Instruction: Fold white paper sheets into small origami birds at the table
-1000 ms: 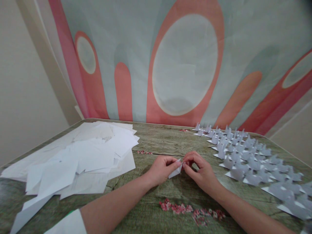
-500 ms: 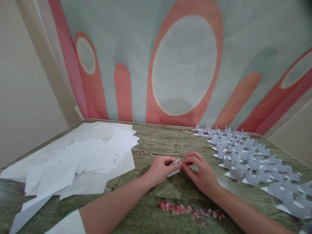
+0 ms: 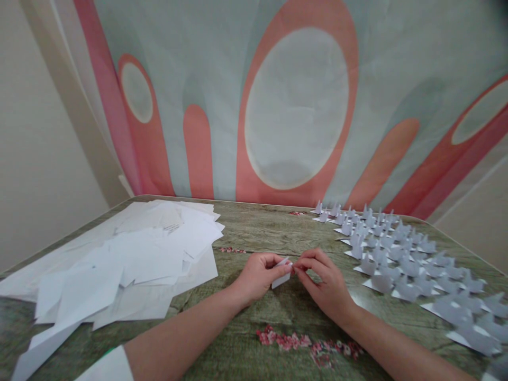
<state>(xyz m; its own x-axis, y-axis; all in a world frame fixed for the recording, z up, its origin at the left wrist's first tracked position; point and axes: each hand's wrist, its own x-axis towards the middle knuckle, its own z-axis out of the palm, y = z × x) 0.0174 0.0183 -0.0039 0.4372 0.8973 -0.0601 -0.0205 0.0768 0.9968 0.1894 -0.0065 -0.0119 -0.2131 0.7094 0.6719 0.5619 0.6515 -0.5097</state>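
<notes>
A small folded white paper (image 3: 281,281) is pinched between the thumb and fingers of my left hand (image 3: 260,275), above the middle of the table. My right hand (image 3: 322,278) is closed in a pinch at the paper's right end, thumb and index fingertip together. The fingertips hide that end, so its exact fold cannot be made out. To the right of my hands, rows of folded paper birds (image 3: 410,264) stand upright on the table.
A loose, overlapping pile of white paper sheets (image 3: 154,259) covers the left of the wood-patterned table (image 3: 262,227). Pink flower prints (image 3: 283,338) mark the tabletop. Behind the far edge hangs a grey-green and coral patterned backdrop (image 3: 226,148).
The view has shifted slightly. Both hands stay together at the folded paper, with only small finger movements at its right end.
</notes>
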